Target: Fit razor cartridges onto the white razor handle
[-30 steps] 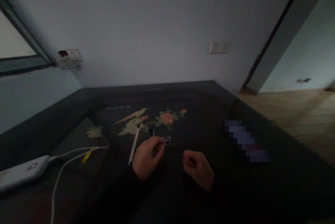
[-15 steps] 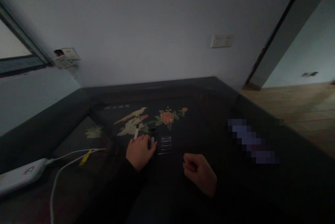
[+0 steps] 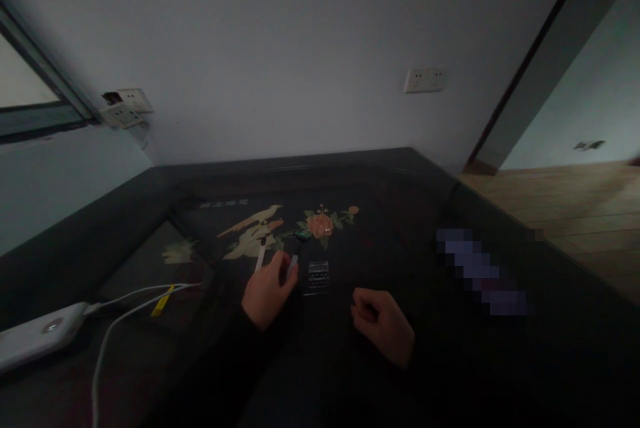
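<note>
My left hand (image 3: 269,287) is closed in a pinch on a small brush-like stick (image 3: 293,264) with a pale handle and a dark far end; its exact kind is unclear in the dim light. Just beyond the knuckles a second thin white stick (image 3: 261,255) with a black tip points away, its near end hidden behind the hand. Right of the pinch lies a small shiny case (image 3: 319,275) with rows of little compartments. My right hand (image 3: 384,325) is curled into a loose fist above the dark tabletop (image 3: 380,248), with nothing visible in it.
A white power bank-like box (image 3: 45,335) with a white cable (image 3: 103,348) and yellow tag (image 3: 163,301) lies at left. A blurred-out bluish object (image 3: 477,271) is on the right. The wall (image 3: 280,68) with sockets (image 3: 425,80) stands behind the table.
The left fingers have drawn together around the brush-like stick, and it now tilts to the right with its dark end farther right. The right hand has hardly moved.
</note>
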Available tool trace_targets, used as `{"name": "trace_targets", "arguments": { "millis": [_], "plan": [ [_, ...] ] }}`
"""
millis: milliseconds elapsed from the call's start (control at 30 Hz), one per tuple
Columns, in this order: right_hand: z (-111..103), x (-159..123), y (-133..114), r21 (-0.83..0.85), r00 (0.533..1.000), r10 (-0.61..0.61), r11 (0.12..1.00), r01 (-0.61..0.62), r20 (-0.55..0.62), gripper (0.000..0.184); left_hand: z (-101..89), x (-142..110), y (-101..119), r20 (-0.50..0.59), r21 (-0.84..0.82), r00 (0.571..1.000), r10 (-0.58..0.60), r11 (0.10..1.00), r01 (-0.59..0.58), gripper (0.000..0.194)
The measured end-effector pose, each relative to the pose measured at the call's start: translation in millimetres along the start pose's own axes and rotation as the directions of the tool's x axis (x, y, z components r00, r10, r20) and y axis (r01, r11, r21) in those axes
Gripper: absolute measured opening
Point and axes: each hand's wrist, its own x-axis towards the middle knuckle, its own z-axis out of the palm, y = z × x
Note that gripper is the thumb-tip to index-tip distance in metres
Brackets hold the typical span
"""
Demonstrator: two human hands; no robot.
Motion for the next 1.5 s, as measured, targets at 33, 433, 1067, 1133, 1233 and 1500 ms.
{"name": "trace_targets", "arguments": {
  "millis": [33,433,1067,1133,1233,1500],
  "plan": [
    [-2,2,0,0.006,1.0,-0.002,1.0,0.002,-0.01,0.026,-1.8,-2,4,0.01,-0.161,1.0,0.002,0.987,-0.001,0.018],
    [-2,27,-26,0.382,0.989,0.142,0.916,-0.118,-0.035,0.014,14.9,-47,44,0.405,-0.906,0.912,0.063,0.161,0.391,0.042],
    [0,16,-21,0.385,0.981,0.186,0.902,-0.193,0.058,0.02,7.2,-40,27,0.167,-0.663,0.984,0.053,0.745,0.072,0.041],
    [1,16,-20,0.412,0.978,0.192,0.887,-0.21,0.084,0.029,4.9,-38,24,0.099,-0.597,0.992,0.079,0.802,-0.005,0.038],
    [1,15,-20,0.434,0.973,0.207,0.871,-0.232,0.105,0.044,3.3,-37,20,0.031,-0.508,0.99,0.141,0.855,-0.106,0.035],
    [-2,13,-23,0.393,0.979,0.198,0.897,-0.202,0.051,0.047,6.5,-41,14,-0.075,-0.361,0.928,0.364,0.858,-0.366,0.037]
  ]
}}
